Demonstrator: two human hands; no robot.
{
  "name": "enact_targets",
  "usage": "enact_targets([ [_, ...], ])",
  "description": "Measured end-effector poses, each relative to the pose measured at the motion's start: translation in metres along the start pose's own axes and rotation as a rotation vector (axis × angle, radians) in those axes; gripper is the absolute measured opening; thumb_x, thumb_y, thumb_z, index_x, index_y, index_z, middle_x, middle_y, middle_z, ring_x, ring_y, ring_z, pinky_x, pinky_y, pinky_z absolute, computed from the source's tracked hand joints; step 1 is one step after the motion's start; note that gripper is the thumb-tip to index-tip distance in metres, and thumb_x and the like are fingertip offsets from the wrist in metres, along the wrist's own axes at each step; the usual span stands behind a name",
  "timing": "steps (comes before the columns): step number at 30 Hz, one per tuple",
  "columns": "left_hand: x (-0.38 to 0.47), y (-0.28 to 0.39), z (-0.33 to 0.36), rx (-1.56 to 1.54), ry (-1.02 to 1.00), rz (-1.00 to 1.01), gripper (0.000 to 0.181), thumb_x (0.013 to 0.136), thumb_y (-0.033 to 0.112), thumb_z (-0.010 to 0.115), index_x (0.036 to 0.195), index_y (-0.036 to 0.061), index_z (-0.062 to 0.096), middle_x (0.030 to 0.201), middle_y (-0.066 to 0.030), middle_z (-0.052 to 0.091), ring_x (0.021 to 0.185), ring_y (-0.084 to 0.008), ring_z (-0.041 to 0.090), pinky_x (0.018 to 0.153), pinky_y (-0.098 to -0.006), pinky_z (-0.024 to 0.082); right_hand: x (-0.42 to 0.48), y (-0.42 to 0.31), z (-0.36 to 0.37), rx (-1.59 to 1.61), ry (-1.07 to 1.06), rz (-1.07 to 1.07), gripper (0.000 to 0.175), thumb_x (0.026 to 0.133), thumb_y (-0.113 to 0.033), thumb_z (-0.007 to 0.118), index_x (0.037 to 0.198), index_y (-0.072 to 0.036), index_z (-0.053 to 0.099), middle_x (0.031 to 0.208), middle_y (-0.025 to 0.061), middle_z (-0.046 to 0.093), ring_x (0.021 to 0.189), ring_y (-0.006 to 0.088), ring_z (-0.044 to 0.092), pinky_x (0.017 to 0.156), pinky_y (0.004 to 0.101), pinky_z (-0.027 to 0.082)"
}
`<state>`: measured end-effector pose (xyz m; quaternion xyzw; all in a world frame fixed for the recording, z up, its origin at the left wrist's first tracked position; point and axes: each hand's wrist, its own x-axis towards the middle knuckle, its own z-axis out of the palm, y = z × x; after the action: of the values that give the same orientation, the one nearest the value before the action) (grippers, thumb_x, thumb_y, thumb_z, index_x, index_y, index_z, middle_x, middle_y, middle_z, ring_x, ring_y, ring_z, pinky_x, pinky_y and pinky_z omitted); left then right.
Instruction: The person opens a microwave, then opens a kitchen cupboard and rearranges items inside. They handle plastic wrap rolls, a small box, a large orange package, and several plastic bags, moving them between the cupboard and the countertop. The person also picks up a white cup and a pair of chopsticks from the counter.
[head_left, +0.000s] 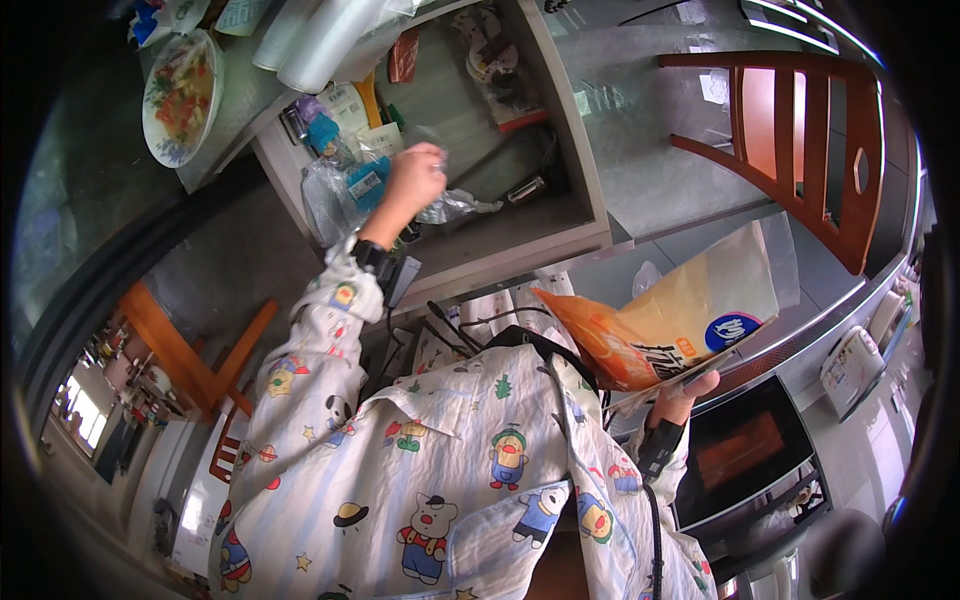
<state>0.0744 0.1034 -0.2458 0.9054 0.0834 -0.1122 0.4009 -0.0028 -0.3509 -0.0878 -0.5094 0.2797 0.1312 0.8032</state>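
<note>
My left hand (417, 178) is over an open wooden drawer (596, 176), fingers curled and slightly blurred. Faint clear film shows by the fingertips, and I cannot tell whether they hold it. Under and beside this hand lie a blue packet (369, 186) with a printed label, clear bubble wrap (326, 199) and a crumpled clear plastic bag (457, 206). My right hand (694, 390) grips the lower edge of an orange and cream plastic package (660, 315) that bears writing. Its thumb shows, while the other fingers are hidden behind the package. The package is tilted, outside the drawer's near right corner.
Also in the drawer are a blister-card package (499, 67), a black pouch (517, 157), a metallic cylinder (526, 190) and a red packet (403, 56). Clear plastic rolls (326, 37) and a food bowl (182, 97) stand on the tabletop. A wooden chair (859, 165) is at right.
</note>
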Motion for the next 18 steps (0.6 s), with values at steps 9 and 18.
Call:
enact_targets([
  [9,-0.011,-0.005,0.064,0.434,-0.372,0.431,0.038,0.07,0.004,0.052,0.106,0.0149,0.06,0.122,-0.0124,0.044,0.101,-0.033,0.053,0.083,-0.0395,0.047,-0.008,-0.003,0.003,0.062,-0.086,0.027,0.076,0.065,-0.053,0.066,0.116,0.0,0.05,0.109,0.0085,0.058,0.099,0.0229,0.055,0.088,0.0371,0.044],
  [18,0.015,-0.006,0.061,0.086,-0.131,-0.158,0.039,0.071,0.017,0.057,0.106,0.002,0.052,0.105,-0.0231,0.054,0.095,-0.0401,0.053,0.08,-0.0445,0.045,-0.018,0.002,0.003,-0.182,0.115,0.023,0.091,0.064,-0.079,0.048,0.115,-0.003,0.05,0.109,0.005,0.056,0.098,0.0181,0.053,0.086,0.0323,0.043],
])
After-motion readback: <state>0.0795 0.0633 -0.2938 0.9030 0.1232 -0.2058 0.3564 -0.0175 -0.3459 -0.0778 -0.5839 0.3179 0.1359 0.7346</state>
